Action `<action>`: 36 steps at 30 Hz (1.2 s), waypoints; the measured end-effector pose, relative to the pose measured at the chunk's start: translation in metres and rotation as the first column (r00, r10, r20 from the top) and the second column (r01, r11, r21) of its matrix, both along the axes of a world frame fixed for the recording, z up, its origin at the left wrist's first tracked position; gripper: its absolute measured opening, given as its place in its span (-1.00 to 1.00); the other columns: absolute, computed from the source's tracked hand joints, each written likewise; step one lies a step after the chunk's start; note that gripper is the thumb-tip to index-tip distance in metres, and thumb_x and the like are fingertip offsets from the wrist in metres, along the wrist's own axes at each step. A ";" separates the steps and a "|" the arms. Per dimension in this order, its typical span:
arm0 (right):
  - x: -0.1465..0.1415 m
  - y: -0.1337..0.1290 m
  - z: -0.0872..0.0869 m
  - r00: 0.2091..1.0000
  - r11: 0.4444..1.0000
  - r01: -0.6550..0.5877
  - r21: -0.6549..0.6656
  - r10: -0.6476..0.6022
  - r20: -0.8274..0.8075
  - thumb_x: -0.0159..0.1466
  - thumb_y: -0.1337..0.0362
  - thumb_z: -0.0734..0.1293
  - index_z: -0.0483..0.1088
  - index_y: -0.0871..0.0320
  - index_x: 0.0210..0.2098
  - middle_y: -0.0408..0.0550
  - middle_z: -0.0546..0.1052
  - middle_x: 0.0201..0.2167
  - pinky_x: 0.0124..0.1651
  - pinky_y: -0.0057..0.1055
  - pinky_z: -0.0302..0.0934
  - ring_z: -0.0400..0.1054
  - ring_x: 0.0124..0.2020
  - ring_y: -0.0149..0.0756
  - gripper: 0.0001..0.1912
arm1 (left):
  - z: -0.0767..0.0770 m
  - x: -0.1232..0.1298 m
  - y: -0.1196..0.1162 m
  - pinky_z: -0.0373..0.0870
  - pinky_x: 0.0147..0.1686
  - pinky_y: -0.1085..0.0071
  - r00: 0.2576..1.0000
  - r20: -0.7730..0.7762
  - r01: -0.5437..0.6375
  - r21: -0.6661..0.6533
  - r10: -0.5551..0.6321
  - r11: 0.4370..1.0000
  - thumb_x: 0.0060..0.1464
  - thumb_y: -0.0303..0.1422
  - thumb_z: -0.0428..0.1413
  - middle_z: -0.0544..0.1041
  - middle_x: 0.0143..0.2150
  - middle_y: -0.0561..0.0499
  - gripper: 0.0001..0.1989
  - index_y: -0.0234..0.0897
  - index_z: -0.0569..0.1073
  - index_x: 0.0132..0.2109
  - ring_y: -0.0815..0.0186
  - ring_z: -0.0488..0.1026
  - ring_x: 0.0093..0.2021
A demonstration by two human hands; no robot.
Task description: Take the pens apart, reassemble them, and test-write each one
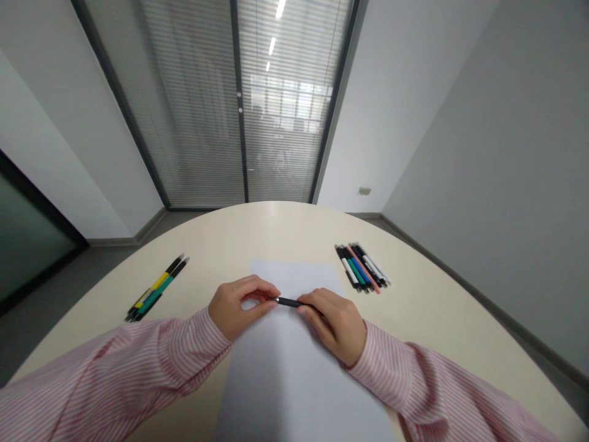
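Okay, I'm watching the left hand [237,309] and the right hand [334,326] holding a slim black pen [289,301] between them, just above a white paper sheet [294,368] on a cream rounded table [207,270]. The left hand is pinching narrowly at the end with the small metal tip [277,299], while the right hand is curling around the other end and hiding it from me. I'm judging the pen to be light, stiff and smooth enough to slip, so I'd take hold of the exposed barrel between the hands. Its long axis is running nearly level across my view, with the tip pointing toward the left hand. Beyond the left hand, a small pen bundle [156,288] with yellow and green barrels is lying on the table, and beyond the right hand, a larger pen bundle [362,267] with a pink barrel is lying there too.
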State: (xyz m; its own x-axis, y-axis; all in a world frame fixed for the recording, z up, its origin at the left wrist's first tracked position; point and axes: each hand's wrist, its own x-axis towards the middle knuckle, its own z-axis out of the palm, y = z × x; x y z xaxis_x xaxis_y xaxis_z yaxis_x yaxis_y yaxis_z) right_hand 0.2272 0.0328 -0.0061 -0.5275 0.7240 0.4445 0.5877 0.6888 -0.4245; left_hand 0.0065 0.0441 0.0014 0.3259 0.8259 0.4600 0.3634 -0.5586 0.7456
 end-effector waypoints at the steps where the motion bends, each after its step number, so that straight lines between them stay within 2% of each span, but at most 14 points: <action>1: 0.000 -0.001 0.001 1.000 1.000 0.001 0.000 -0.001 0.020 0.36 0.27 0.09 0.35 0.14 -0.23 -0.05 0.44 -0.40 -0.27 -0.42 0.20 0.33 -0.36 -0.33 -0.77 | 0.000 0.000 0.000 0.50 -0.34 0.54 1.000 0.003 0.001 -0.010 -0.001 1.000 -0.03 -0.43 0.17 0.57 -0.37 -0.01 -0.91 -0.31 0.53 -0.31 0.37 0.52 -0.42; 5: -0.002 -0.003 0.005 1.000 1.000 0.006 -0.027 -0.005 0.017 0.32 0.22 0.16 0.30 0.15 -0.17 -0.06 0.42 -0.37 -0.31 -0.44 0.21 0.33 -0.38 -0.34 -0.83 | -0.003 0.000 0.000 0.50 -0.32 0.53 0.999 0.035 0.012 -0.046 -0.010 0.999 -0.02 -0.42 0.16 0.57 -0.35 -0.02 -0.90 -0.32 0.52 -0.29 0.37 0.52 -0.40; 7: -0.002 -0.004 0.006 1.000 0.999 0.000 -0.041 -0.001 -0.017 0.29 0.22 0.20 0.28 0.15 -0.20 -0.07 0.41 -0.37 -0.35 -0.46 0.20 0.32 -0.40 -0.36 -0.85 | -0.005 -0.001 0.000 0.50 -0.32 0.53 0.999 0.049 0.016 -0.052 -0.014 0.998 -0.03 -0.43 0.17 0.57 -0.35 -0.02 -0.90 -0.32 0.52 -0.29 0.37 0.52 -0.40; 9: -0.002 -0.003 0.005 1.000 0.999 -0.012 -0.039 0.010 -0.030 0.32 0.25 0.16 0.29 0.15 -0.25 -0.08 0.40 -0.40 -0.35 -0.47 0.19 0.30 -0.42 -0.38 -0.87 | -0.006 -0.001 0.001 0.50 -0.32 0.54 0.998 0.055 0.018 -0.043 -0.015 0.999 -0.03 -0.44 0.17 0.57 -0.36 -0.01 -0.90 -0.31 0.53 -0.29 0.38 0.51 -0.41; 13: -0.002 0.000 0.001 0.999 0.999 -0.035 -0.029 0.035 -0.003 0.37 0.28 0.06 0.33 0.16 -0.29 -0.09 0.40 -0.46 -0.35 -0.47 0.18 0.30 -0.45 -0.39 -0.74 | -0.007 -0.001 0.002 0.49 -0.33 0.57 0.998 0.043 0.036 0.010 -0.037 0.999 -0.03 -0.47 0.16 0.56 -0.36 0.01 -0.90 -0.31 0.53 -0.30 0.40 0.51 -0.41; 16: -0.003 -0.001 0.000 0.999 0.998 -0.023 -0.052 0.021 -0.029 0.31 0.20 0.18 0.30 0.16 -0.22 -0.10 0.40 -0.43 -0.40 -0.47 0.17 0.29 -0.48 -0.39 -0.83 | -0.007 -0.001 0.002 0.50 -0.33 0.57 0.998 0.043 0.045 0.013 -0.046 0.999 -0.02 -0.48 0.16 0.56 -0.36 0.00 -0.90 -0.33 0.52 -0.29 0.40 0.51 -0.41; 19: -0.003 -0.002 0.002 0.998 0.998 0.000 -0.062 -0.004 -0.068 0.25 0.20 0.25 0.27 0.15 -0.27 -0.12 0.39 -0.44 -0.45 -0.49 0.14 0.26 -0.51 -0.41 -0.86 | -0.005 -0.001 0.002 0.50 -0.34 0.55 0.998 0.028 0.054 0.025 -0.054 0.998 -0.02 -0.48 0.16 0.56 -0.37 0.00 -0.91 -0.33 0.52 -0.29 0.39 0.51 -0.41; 21: -0.003 -0.003 0.003 0.998 0.999 -0.012 -0.051 0.008 -0.064 0.29 0.24 0.20 0.29 0.14 -0.31 -0.12 0.39 -0.47 -0.42 -0.49 0.14 0.27 -0.50 -0.41 -0.88 | -0.004 -0.002 0.001 0.50 -0.34 0.55 0.998 0.015 0.057 0.058 -0.058 0.997 -0.01 -0.48 0.15 0.56 -0.37 0.00 -0.91 -0.32 0.52 -0.29 0.39 0.51 -0.41; 24: -0.002 -0.003 0.004 1.000 0.999 -0.023 -0.044 0.023 -0.015 0.35 0.25 0.11 0.33 0.14 -0.30 -0.11 0.39 -0.47 -0.37 -0.47 0.15 0.29 -0.47 -0.40 -0.79 | -0.003 -0.002 0.000 0.49 -0.33 0.57 0.998 0.011 0.056 0.081 -0.058 0.995 0.00 -0.49 0.15 0.55 -0.37 0.01 -0.91 -0.32 0.52 -0.29 0.41 0.50 -0.40; 29: -0.003 -0.002 0.003 0.996 0.995 0.063 -0.076 -0.068 -0.060 0.23 0.17 0.28 0.28 0.15 -0.27 -0.14 0.39 -0.44 -0.45 -0.50 0.12 0.24 -0.53 -0.44 -0.82 | -0.004 -0.002 0.001 0.48 -0.33 0.58 0.998 0.032 0.045 0.039 -0.046 0.998 -0.01 -0.50 0.16 0.54 -0.37 0.00 -0.91 -0.34 0.51 -0.29 0.42 0.50 -0.40; 31: -0.003 -0.002 0.003 0.997 0.997 0.056 -0.061 -0.059 -0.053 0.27 0.21 0.23 0.29 0.15 -0.31 -0.14 0.39 -0.46 -0.43 -0.50 0.12 0.25 -0.52 -0.43 -0.87 | -0.004 -0.002 0.001 0.49 -0.33 0.57 0.998 0.048 0.037 0.022 -0.038 0.999 -0.02 -0.49 0.17 0.54 -0.38 0.00 -0.92 -0.35 0.52 -0.30 0.41 0.50 -0.40; 34: -0.003 -0.003 0.004 1.000 0.999 0.031 -0.038 -0.031 0.003 0.35 0.24 0.10 0.34 0.15 -0.36 -0.12 0.38 -0.50 -0.40 -0.48 0.12 0.28 -0.50 -0.42 -0.74 | -0.004 -0.002 0.001 0.49 -0.34 0.56 0.996 0.081 0.032 0.000 -0.032 0.999 -0.03 -0.48 0.17 0.54 -0.39 -0.01 -0.93 -0.35 0.52 -0.32 0.39 0.50 -0.40; 36: -0.003 -0.003 0.004 0.999 0.998 0.046 -0.050 -0.046 0.005 0.35 0.20 0.12 0.34 0.15 -0.32 -0.11 0.40 -0.48 -0.39 -0.48 0.13 0.28 -0.50 -0.41 -0.76 | -0.004 -0.001 0.001 0.50 -0.34 0.56 0.994 0.103 0.026 -0.018 -0.024 0.999 -0.03 -0.48 0.17 0.53 -0.39 -0.01 -0.93 -0.35 0.52 -0.32 0.39 0.50 -0.40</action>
State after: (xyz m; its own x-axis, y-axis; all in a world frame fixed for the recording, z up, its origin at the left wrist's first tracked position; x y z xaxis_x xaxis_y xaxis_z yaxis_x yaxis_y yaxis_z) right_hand 0.2244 0.0301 -0.0023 -0.4948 0.7687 0.4053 0.6198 0.6391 -0.4554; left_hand 0.0051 0.0454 -0.0031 0.2984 0.8273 0.4759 0.2701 -0.5514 0.7893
